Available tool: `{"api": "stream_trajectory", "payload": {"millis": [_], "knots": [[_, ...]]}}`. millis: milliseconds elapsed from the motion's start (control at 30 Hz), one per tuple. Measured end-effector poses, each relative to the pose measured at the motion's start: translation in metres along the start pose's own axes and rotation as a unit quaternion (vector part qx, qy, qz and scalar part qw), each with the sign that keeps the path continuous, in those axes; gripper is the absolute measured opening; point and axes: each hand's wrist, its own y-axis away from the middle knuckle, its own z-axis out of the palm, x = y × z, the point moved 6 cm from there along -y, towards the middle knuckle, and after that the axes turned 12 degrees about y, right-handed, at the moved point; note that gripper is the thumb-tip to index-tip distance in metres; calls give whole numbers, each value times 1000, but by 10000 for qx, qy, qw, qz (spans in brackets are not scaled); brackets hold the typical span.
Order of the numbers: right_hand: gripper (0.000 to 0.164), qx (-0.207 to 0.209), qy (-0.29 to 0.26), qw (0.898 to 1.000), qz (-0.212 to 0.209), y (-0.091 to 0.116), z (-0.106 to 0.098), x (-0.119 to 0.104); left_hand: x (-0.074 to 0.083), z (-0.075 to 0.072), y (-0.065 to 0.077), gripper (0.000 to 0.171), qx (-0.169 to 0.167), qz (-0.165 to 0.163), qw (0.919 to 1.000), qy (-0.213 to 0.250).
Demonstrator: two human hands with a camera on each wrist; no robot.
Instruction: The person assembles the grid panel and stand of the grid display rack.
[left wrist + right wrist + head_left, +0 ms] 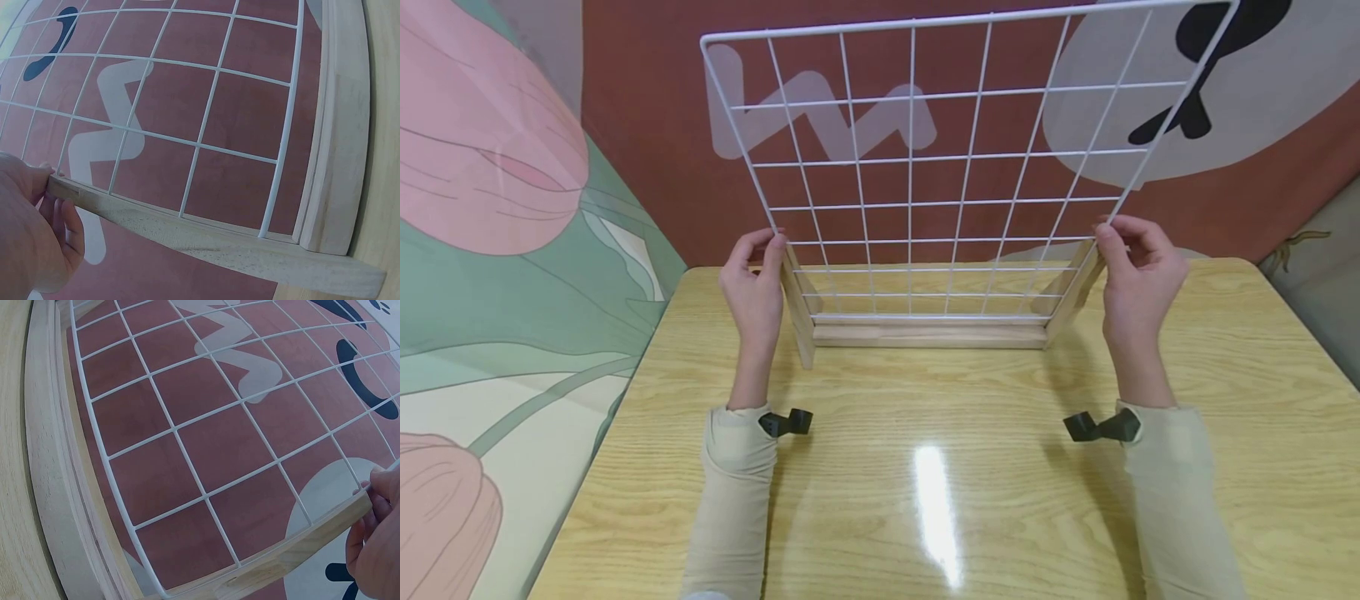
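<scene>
A white wire grid panel (912, 158) stands upright, leaning, between the two side posts of a wooden stand (925, 337). My left hand (756, 283) pinches the panel's left edge between thumb and fingers, right at the top of the left post (797, 308). On the other side my right hand (1142, 279) pinches the right edge at the top of the right post. Seen from the left wrist, curled fingers (74, 234) lie against the post's end. In the right wrist view, the thumb and fingers meet the wire beside the wooden post (294, 550). The lower wire runs close over the crossbar.
The stand rests on a wood-grain table (865, 467), near its back edge. Behind it hangs a reddish-brown printed cloth (647, 108), and a floral cloth (512, 317) covers the left side. Dark wrist cameras (786, 422) sit on both sleeves.
</scene>
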Motion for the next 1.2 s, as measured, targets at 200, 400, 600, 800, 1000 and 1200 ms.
{"api": "stream_trajectory", "payload": {"millis": [200, 400, 600, 800, 1000, 1200], "knots": [[9, 3, 2, 10000, 29, 0, 0, 0, 1, 0, 0, 18, -6, -11, 10000, -35], [11, 26, 44, 10000, 41, -1, 0, 1, 2, 0, 0, 17, 18, -11, 10000, -3], [8, 30, 133, 9999, 52, -1, 0, 1, 2, 0, 1, 20, 110, -115, 9999, -19], [16, 22, -35, 10000, 72, -2, -1, 1, 2, 1, 0, 22, 37, -51, 9999, -82], [16, 4, -39, 10000, 53, -1, -1, 0, 2, 1, 1, 22, 38, -39, 10000, -52], [15, -8, -59, 10000, 55, -1, 0, 0, 2, 1, 0, 22, 43, -48, 10000, -66]]}}
